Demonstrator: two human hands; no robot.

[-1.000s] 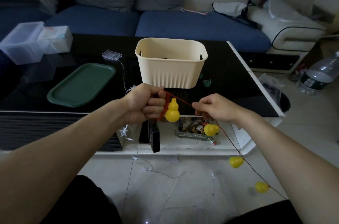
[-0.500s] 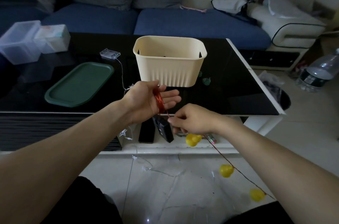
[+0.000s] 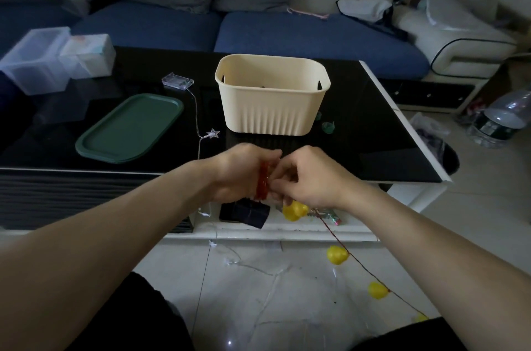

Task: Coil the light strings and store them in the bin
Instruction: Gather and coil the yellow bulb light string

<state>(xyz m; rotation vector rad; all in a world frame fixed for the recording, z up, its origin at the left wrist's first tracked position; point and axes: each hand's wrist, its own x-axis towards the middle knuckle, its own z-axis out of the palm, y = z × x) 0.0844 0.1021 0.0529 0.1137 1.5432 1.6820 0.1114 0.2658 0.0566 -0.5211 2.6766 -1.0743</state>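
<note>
Low in mid-frame, my left hand [image 3: 244,172] grips the red coil [image 3: 263,181] while my right hand [image 3: 309,175] pinches its wire; bulbs [image 3: 336,255] trail (bin [image 3: 271,109] unreached).

The room is dim, and most of the light comes from the right side. The black table [image 3: 359,126] shines a little like a mirror. Things bend at the edges, and the hands look a bit blurry.
</note>
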